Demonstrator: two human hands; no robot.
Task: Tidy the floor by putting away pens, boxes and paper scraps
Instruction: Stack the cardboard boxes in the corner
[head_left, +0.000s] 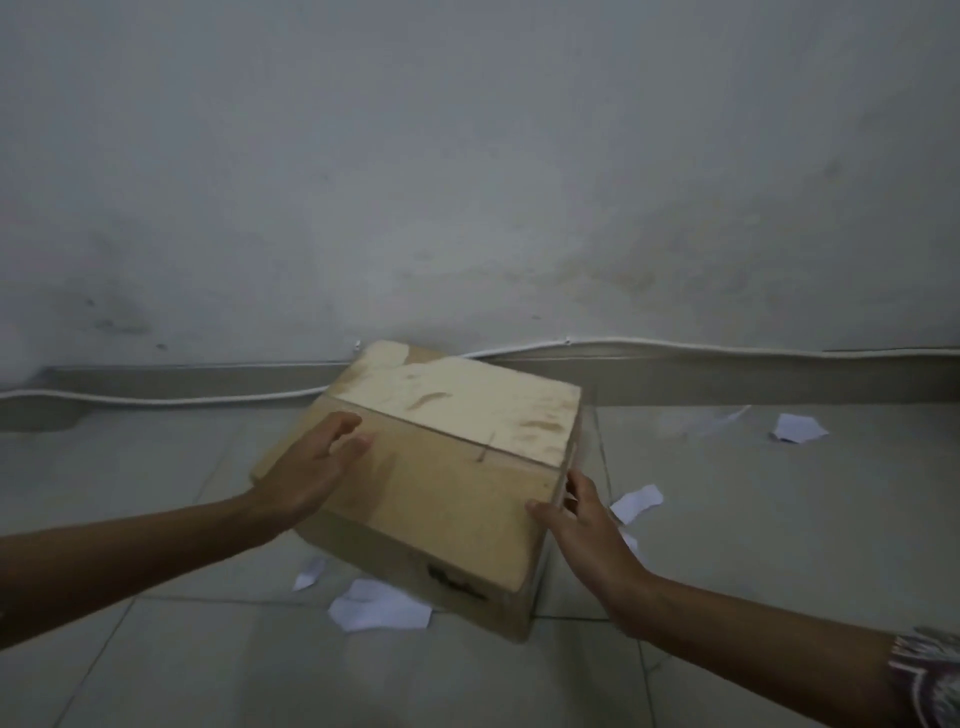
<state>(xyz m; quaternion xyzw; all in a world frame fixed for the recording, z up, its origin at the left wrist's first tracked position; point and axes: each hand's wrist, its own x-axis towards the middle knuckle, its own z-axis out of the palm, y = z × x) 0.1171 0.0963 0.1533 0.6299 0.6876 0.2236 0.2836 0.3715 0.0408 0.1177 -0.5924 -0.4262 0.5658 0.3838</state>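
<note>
A closed brown cardboard box sits tilted in front of the wall, near the floor. My left hand lies on its left side with fingers straight, touching the top flap. My right hand is at the box's right edge, thumb on top and fingers round the side. White paper scraps lie on the tiles: one large scrap and a small one in front of the box, one just right of my right hand, one farther right by the wall. No pens show.
A grey-white wall rises behind the box, with a skirting board and a white cable running along it. Pale floor tiles spread toward me and to the right.
</note>
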